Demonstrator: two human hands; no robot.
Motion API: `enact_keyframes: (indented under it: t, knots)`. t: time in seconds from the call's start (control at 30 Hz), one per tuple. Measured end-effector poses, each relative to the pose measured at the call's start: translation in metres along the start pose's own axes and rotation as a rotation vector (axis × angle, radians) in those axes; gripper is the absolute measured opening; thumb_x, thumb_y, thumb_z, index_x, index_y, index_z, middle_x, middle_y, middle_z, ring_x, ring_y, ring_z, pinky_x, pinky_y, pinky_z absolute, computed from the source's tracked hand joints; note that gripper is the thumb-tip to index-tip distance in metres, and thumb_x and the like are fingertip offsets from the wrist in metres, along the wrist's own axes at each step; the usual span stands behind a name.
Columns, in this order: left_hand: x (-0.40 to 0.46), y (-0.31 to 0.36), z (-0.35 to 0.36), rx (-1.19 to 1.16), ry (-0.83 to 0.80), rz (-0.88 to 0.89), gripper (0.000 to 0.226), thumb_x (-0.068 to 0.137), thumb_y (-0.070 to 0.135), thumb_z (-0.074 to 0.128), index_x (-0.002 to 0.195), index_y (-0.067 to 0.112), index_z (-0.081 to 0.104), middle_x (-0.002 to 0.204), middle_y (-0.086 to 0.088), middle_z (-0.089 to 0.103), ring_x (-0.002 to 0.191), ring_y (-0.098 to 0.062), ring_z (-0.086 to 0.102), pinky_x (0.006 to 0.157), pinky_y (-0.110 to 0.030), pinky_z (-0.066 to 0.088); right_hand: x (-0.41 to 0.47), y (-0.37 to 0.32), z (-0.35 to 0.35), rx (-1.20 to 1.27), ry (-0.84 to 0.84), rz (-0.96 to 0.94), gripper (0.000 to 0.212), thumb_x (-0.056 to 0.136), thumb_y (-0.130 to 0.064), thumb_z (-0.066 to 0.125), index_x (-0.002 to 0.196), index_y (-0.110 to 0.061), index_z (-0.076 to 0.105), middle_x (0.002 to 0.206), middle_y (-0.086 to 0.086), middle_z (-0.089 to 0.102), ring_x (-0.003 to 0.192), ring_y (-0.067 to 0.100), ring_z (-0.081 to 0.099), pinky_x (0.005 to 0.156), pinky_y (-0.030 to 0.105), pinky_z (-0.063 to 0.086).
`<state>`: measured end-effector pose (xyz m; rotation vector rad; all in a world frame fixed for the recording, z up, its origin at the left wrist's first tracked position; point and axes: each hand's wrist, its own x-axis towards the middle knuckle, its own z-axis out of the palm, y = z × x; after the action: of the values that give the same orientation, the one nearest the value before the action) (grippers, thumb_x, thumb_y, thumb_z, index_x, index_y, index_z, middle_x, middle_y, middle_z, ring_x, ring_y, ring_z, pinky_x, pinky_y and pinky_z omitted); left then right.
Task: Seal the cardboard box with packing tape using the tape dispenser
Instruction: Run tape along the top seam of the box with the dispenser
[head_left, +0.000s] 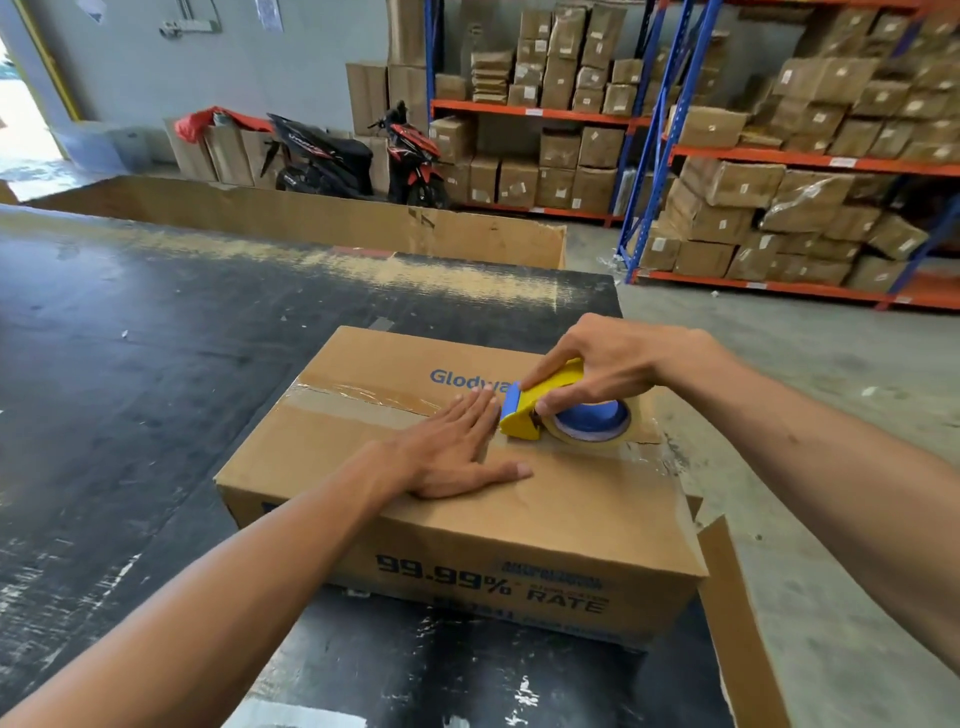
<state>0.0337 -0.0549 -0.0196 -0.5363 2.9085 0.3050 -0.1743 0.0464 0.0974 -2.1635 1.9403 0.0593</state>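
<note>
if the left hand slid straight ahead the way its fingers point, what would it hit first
Most likely the tape dispenser. The left hand lies flat on the box, fingertips just short of the dispenser's blue front edge, held by the right hand.

The cardboard box (363, 457) carries blue lettering on its top that reads "Glodwa", the rest hidden behind a tape dispenser (540, 410). Its near side shows large dark print, "99.99%" and "RATE"; the smaller lines around these are too blurred to read.

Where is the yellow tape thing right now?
The tape dispenser sits on top of the cardboard box, gripped by the right hand, beside the flat left hand.
</note>
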Motion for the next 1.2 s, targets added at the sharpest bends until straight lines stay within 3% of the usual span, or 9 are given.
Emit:
enact_keyframes:
  t: [0.07,0.2,0.3,0.4,0.57,0.7,0.9,1.1,1.2]
  knots:
    - [0.001,-0.002,0.000,0.015,-0.001,-0.009,0.108,0.085,0.087,0.016,0.156,0.013,-0.015,0.164,-0.005,-0.022,0.149,-0.011,-0.021,0.121,-0.030,-0.012,-0.019,0.018,-0.002,0.007,0.015,0.038,0.044,0.081,-0.070,0.062,0.123,-0.053,0.065,0.099,-0.031,0.055,0.088,0.004,0.054,0.069,0.019,0.035]
    - [0.000,-0.001,0.000,0.011,-0.009,0.005,0.109,0.084,0.088,0.015,0.156,0.014,-0.015,0.164,-0.005,-0.023,0.149,-0.013,-0.021,0.123,-0.033,-0.009,-0.056,0.050,0.006,0.062,0.035,0.073,0.046,0.077,-0.078,0.056,0.120,-0.063,0.059,0.096,-0.027,0.053,0.086,0.004,0.053,0.069,0.023,0.036]
    - [-0.002,0.001,-0.004,0.010,-0.018,-0.017,0.110,0.083,0.089,0.016,0.157,0.013,-0.015,0.164,-0.006,-0.022,0.150,-0.014,-0.019,0.123,-0.033,-0.009,-0.052,0.043,0.005,-0.035,0.028,0.046,0.044,0.083,-0.070,0.060,0.124,-0.057,0.061,0.086,-0.025,0.050,0.080,0.001,0.050,0.067,0.020,0.035]
    - [0.002,0.021,-0.006,0.025,-0.002,-0.095,0.121,0.077,0.095,0.018,0.157,0.010,-0.013,0.164,-0.013,-0.020,0.152,-0.023,-0.017,0.125,-0.043,-0.006,-0.048,0.036,-0.001,-0.075,-0.022,0.042,0.041,0.087,-0.059,0.064,0.127,-0.051,0.061,0.081,-0.032,0.044,0.077,-0.006,0.048,0.065,0.015,0.032]
    - [0.021,0.074,0.002,-0.075,0.060,-0.054,0.124,0.077,0.094,0.028,0.157,0.008,-0.015,0.164,-0.013,-0.021,0.151,-0.020,-0.020,0.124,-0.042,-0.010,-0.049,0.040,-0.002,-0.052,-0.028,0.032,0.042,0.088,-0.054,0.067,0.129,-0.049,0.061,0.082,-0.031,0.048,0.079,-0.003,0.051,0.064,0.014,0.034]
    - [0.025,0.073,0.004,-0.071,0.064,-0.057,0.125,0.076,0.095,0.028,0.157,0.010,-0.015,0.165,-0.010,-0.021,0.151,-0.017,-0.020,0.124,-0.041,-0.009,-0.049,0.042,0.001,-0.034,-0.008,0.014,0.042,0.085,-0.062,0.065,0.126,-0.054,0.061,0.092,-0.026,0.057,0.083,0.003,0.056,0.066,0.019,0.036]
    - [0.027,0.069,0.007,-0.046,0.063,-0.057,0.127,0.073,0.098,0.023,0.157,0.012,-0.014,0.165,-0.008,-0.020,0.152,-0.016,-0.019,0.125,-0.042,-0.006,-0.062,0.052,0.006,0.049,0.050,0.020,0.048,0.080,-0.070,0.063,0.126,-0.058,0.059,0.094,-0.036,0.052,0.085,-0.005,0.054,0.067,0.019,0.034]
    - [0.028,0.067,0.007,-0.031,0.041,-0.050,0.124,0.074,0.097,0.023,0.157,0.012,-0.014,0.164,-0.007,-0.022,0.151,-0.016,-0.020,0.125,-0.040,-0.006,-0.116,0.093,0.006,0.129,0.057,0.062,0.052,0.073,-0.075,0.062,0.122,-0.059,0.062,0.104,-0.027,0.061,0.091,0.007,0.057,0.078,0.035,0.048]
    - [0.028,0.069,0.003,-0.021,0.027,-0.060,0.125,0.073,0.098,0.023,0.157,0.013,-0.015,0.164,-0.008,-0.023,0.151,-0.017,-0.021,0.125,-0.042,-0.007,-0.126,0.099,0.019,0.117,0.055,0.045,0.054,0.074,-0.077,0.060,0.124,-0.058,0.060,0.095,-0.027,0.057,0.086,0.003,0.054,0.073,0.030,0.043]
